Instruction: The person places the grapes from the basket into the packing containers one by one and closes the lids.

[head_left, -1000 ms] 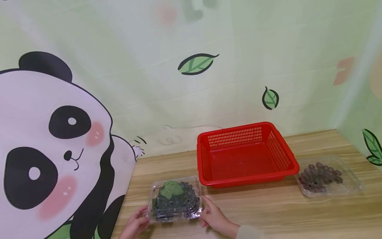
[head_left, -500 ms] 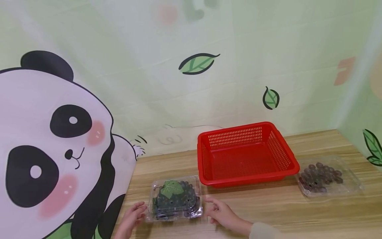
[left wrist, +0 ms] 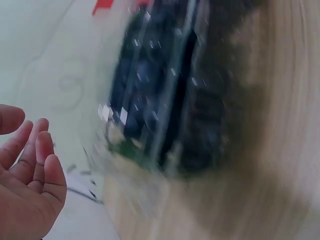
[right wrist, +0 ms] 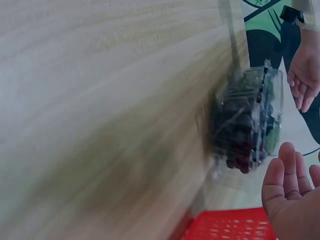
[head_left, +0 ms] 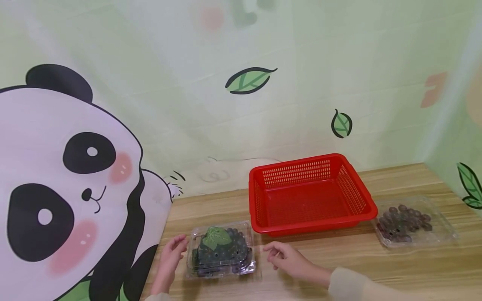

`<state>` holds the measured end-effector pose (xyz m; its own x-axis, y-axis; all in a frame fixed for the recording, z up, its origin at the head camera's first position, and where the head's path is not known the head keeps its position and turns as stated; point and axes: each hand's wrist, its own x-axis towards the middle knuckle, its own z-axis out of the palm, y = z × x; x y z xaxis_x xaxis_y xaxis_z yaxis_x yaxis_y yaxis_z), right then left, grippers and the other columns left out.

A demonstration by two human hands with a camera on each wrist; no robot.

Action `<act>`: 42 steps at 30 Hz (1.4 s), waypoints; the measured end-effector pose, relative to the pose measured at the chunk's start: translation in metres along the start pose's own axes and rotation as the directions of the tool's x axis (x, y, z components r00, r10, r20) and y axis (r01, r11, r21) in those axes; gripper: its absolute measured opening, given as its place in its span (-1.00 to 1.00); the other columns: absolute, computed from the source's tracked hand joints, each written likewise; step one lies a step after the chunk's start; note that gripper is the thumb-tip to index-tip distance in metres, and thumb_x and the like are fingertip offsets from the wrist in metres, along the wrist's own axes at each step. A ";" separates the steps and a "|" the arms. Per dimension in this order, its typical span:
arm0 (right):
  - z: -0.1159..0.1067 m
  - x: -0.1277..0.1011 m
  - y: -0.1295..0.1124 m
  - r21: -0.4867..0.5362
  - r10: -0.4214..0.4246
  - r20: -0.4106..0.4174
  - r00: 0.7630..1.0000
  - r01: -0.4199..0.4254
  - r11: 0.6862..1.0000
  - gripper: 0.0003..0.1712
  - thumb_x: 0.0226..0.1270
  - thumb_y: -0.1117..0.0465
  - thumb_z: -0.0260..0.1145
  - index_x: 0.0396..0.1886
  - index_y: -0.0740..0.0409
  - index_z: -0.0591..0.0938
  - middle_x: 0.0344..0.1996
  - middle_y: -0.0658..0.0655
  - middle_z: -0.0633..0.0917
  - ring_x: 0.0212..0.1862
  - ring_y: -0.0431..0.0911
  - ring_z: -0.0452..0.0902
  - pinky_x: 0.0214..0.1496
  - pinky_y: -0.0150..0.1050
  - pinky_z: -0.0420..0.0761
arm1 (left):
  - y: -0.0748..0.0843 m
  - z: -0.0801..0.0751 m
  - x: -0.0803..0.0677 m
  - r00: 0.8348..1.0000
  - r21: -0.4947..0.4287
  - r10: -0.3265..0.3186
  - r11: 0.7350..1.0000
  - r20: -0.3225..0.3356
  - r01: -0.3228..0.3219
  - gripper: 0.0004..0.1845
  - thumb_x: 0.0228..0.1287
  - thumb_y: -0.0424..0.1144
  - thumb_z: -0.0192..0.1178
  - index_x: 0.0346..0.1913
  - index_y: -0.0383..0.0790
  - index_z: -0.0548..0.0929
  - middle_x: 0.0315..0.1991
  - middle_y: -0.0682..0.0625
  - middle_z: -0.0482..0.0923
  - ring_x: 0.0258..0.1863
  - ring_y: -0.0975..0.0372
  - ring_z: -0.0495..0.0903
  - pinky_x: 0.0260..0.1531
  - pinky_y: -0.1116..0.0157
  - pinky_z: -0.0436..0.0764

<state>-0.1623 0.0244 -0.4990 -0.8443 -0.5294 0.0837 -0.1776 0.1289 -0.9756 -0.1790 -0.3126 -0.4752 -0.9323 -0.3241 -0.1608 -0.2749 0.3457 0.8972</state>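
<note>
A lidded clear plastic box of dark grapes (head_left: 222, 257), a green leaf (head_left: 216, 238) showing at its top, sits on the table in the head view. My left hand (head_left: 171, 257) is just off the box's left side, fingers loosely bent and holding nothing. To the box's right, a gap away, hovers my right hand (head_left: 288, 259) with relaxed fingers and nothing in them. The left wrist view has the left hand (left wrist: 30, 185) apart from the blurred box (left wrist: 155, 90). Both hands flank the box (right wrist: 245, 120) in the right wrist view, the right hand (right wrist: 295, 195) nearer the camera.
A red plastic basket (head_left: 312, 228) with slotted walls stands behind and right of the box, near the printed backdrop (head_left: 301, 50). Farther right lies another clear box (head_left: 440, 230) with reddish grapes (head_left: 404, 223). The wooden table (head_left: 339, 267) runs along beneath them.
Both hands have let go of the dark grape box and drawn apart, the left up along its left side, the right farther to the right. The box stays in place.
</note>
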 end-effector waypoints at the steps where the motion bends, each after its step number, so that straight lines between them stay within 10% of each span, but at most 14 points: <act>1: -0.003 0.000 -0.002 -0.016 -0.002 0.001 1.000 0.002 1.000 -0.70 0.17 0.43 0.07 -0.07 0.36 0.48 -0.39 0.30 0.54 -0.48 -0.20 0.47 -0.41 -0.27 0.57 | 0.004 0.003 0.000 1.000 -0.005 0.008 1.000 -0.003 -0.008 -0.59 0.23 -0.20 0.04 0.06 -0.41 0.39 -0.13 -0.10 0.53 -0.29 0.26 0.45 -0.30 0.30 0.40; 20: -0.066 0.010 -0.024 -0.203 -0.025 -0.157 0.987 -0.007 0.979 -0.74 0.22 0.34 0.11 -0.07 0.20 0.50 -0.28 0.18 0.58 -0.39 -0.12 0.47 -0.37 -0.40 0.52 | 0.089 0.044 -0.016 0.963 -0.169 0.255 0.957 0.092 -0.237 -0.71 0.21 -0.38 0.00 -0.01 -0.40 0.45 -0.12 -0.09 0.54 -0.21 0.43 0.47 -0.18 0.46 0.43; 42: -0.130 0.008 -0.024 -0.446 -0.084 -0.368 0.926 -0.096 0.890 -0.66 0.18 0.36 0.12 0.00 0.19 0.47 -0.14 0.16 0.58 -0.11 -0.01 0.47 -0.04 -0.06 0.51 | 0.118 0.093 0.017 0.907 -0.055 0.407 0.913 0.110 -0.403 -0.76 0.15 -0.40 0.06 -0.11 -0.36 0.54 -0.12 -0.22 0.54 -0.27 0.27 0.48 -0.27 0.40 0.44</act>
<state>-0.2308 0.1258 -0.4490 -0.9528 -0.1929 0.2345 -0.3026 0.5396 -0.7857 -0.2489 -0.1958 -0.4101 -0.9831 -0.0565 0.1740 0.1377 0.3977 0.9071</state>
